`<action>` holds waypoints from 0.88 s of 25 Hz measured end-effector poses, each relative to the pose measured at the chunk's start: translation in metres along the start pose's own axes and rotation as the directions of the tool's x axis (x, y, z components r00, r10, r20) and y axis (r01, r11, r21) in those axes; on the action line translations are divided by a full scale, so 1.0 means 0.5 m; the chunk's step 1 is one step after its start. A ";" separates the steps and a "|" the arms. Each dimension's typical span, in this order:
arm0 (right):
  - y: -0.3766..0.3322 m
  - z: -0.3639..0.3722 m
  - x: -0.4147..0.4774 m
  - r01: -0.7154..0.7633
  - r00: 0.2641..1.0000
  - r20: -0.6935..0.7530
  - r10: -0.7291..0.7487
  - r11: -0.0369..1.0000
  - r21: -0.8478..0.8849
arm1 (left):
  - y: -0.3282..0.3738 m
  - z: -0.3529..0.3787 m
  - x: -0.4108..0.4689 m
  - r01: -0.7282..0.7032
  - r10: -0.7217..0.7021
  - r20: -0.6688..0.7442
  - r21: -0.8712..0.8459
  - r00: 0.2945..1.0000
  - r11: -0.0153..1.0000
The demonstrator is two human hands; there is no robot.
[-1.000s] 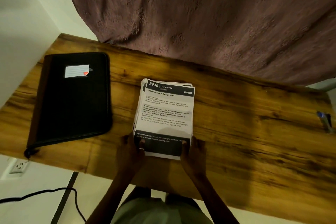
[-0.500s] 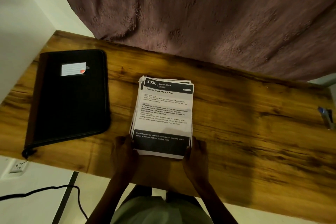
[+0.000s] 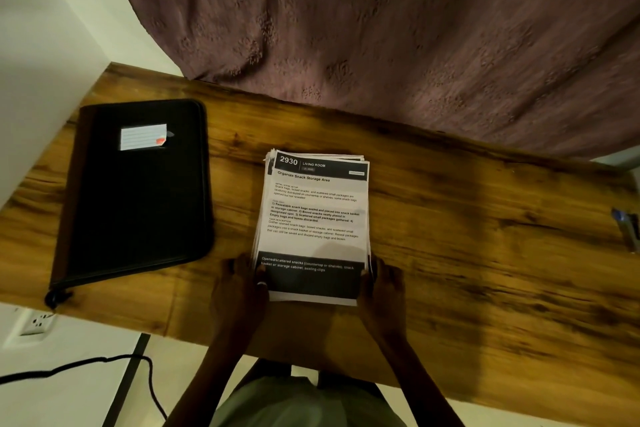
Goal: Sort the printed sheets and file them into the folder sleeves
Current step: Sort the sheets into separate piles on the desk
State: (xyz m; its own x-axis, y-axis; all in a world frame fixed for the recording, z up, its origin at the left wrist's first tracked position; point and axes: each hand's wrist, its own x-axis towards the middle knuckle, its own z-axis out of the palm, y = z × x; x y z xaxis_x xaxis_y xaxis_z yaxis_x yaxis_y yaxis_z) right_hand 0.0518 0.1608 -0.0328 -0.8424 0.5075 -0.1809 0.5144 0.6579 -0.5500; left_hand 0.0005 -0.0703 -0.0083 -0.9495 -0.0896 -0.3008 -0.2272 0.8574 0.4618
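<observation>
The stack of printed sheets lies flat near the middle of the counter, its long side running 12 to 6 o'clock. The hands bracket its near end. The left hand sits at the stack's 7 o'clock corner and the right hand at its 5 o'clock corner. On each, the fingers look fairly straight, lying on the counter and pressing against the stack's side edge. The left thumb tip rests on the top sheet's dark bottom band. Neither hand wraps round the paper.

The sheets are white paper with black bands at top and bottom, and the far edges are slightly fanned and uneven. At the stack's 9 o'clock, well apart, lies the folder, closed. It is black and matte, with rounded corners and a zip edge, and it carries a small lined label. The counter is glossy wood-grain with dark streaks. A mauve embossed curtain hangs at 12 o'clock.
</observation>
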 end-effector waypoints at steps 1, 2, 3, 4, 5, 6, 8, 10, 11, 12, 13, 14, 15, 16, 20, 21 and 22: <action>-0.006 0.000 0.003 -0.004 1.000 -0.010 0.004 1.000 0.014 | 0.004 0.002 0.002 -0.002 0.002 0.006 -0.008 1.000 1.000; -0.014 0.003 0.004 0.001 1.000 -0.014 -0.001 1.000 0.015 | 0.008 0.005 0.003 -0.011 0.011 0.021 -0.009 1.000 1.000; -0.021 0.006 0.003 0.010 1.000 -0.014 -0.010 1.000 0.002 | 0.012 0.008 0.002 -0.023 0.023 0.034 -0.008 0.999 1.000; -0.026 0.011 0.002 0.009 1.000 -0.007 -0.009 1.000 -0.019 | 0.014 0.010 0.002 -0.032 0.032 0.039 -0.008 0.999 0.999; -0.028 0.014 0.001 -0.001 1.000 0.001 0.001 1.000 -0.031 | 0.015 0.012 0.001 -0.037 0.037 0.041 -0.004 0.998 0.999; -0.028 0.016 0.002 -0.017 1.000 0.010 0.017 0.999 -0.034 | 0.015 0.013 0.002 -0.039 0.039 0.045 0.003 0.998 0.999; -0.027 0.016 0.006 -0.042 0.999 0.022 0.043 0.998 -0.051 | 0.013 0.011 0.004 -0.024 0.023 0.061 0.019 0.998 1.000; -0.027 0.010 0.008 -0.037 0.998 0.043 0.040 0.997 -0.070 | 0.013 0.007 0.005 -0.010 0.007 0.071 0.037 0.997 0.999; -0.027 0.005 0.009 -0.017 0.998 0.057 0.021 0.997 -0.073 | 0.014 0.004 0.006 -0.007 0.004 0.070 0.048 0.998 0.999; -0.026 -0.002 0.011 0.002 0.997 0.072 0.003 0.998 -0.069 | 0.015 0.002 0.008 -0.005 0.001 0.063 0.057 0.998 0.998; -0.026 -0.009 0.014 0.009 0.996 0.084 -0.004 0.999 -0.052 | 0.019 -0.001 0.011 0.001 -0.004 0.055 0.061 0.998 0.998; -0.025 -0.016 0.018 0.002 0.996 0.089 0.001 1.000 -0.028 | 0.023 -0.004 0.014 0.006 -0.009 0.045 0.057 0.999 0.998; -0.025 -0.023 0.024 -0.007 0.997 0.080 0.008 1.000 -0.010 | 0.028 -0.007 0.018 0.012 -0.014 0.036 0.046 0.999 0.999; -0.025 -0.025 0.030 -0.019 0.997 0.070 0.019 1.000 -0.002 | 0.033 -0.009 0.022 0.018 -0.019 0.032 0.033 0.999 0.999; -0.040 -0.011 0.040 -0.025 0.995 0.092 0.028 0.999 -0.039 | 0.044 -0.010 0.028 0.008 -0.008 0.057 0.003 0.998 1.000; -0.042 -0.005 0.038 -0.015 0.996 0.086 0.020 0.998 -0.057 | 0.044 -0.010 0.027 0.000 -0.001 0.065 0.011 0.998 1.000; -0.043 0.000 0.037 -0.008 0.997 0.072 0.013 0.998 -0.066 | 0.042 -0.010 0.027 -0.008 0.006 0.074 0.025 0.997 1.000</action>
State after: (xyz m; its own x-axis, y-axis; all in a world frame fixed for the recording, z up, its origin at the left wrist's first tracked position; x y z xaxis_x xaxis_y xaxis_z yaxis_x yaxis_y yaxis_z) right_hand 0.0253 0.1559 -0.0242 -0.8453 0.4743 -0.2461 0.5304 0.6893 -0.4935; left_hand -0.0181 -0.0559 0.0015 -0.9323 -0.0466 -0.3586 -0.2141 0.8703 0.4436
